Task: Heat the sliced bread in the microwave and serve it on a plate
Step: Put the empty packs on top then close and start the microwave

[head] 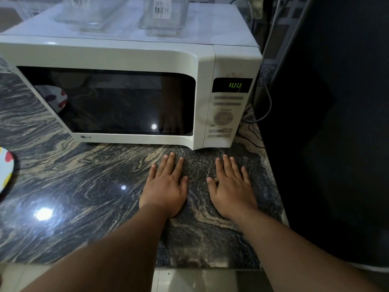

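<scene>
A white microwave (134,60) stands on the marbled counter with its door closed, and its green display (235,85) is lit. The dark window shows nothing of the inside, so no bread is visible. A white plate with coloured spots (5,169) lies at the far left edge of the counter, mostly cut off by the frame. My left hand (166,186) rests flat on the counter in front of the microwave, fingers straight. My right hand (230,186) lies flat beside it, below the control panel (223,114). Neither hand holds anything.
Two clear glass containers (166,15) stand on top of the microwave. A large dark appliance (336,123) rises right of the counter, with cables (267,98) hanging between it and the microwave. The counter's front edge (210,267) runs just under my forearms.
</scene>
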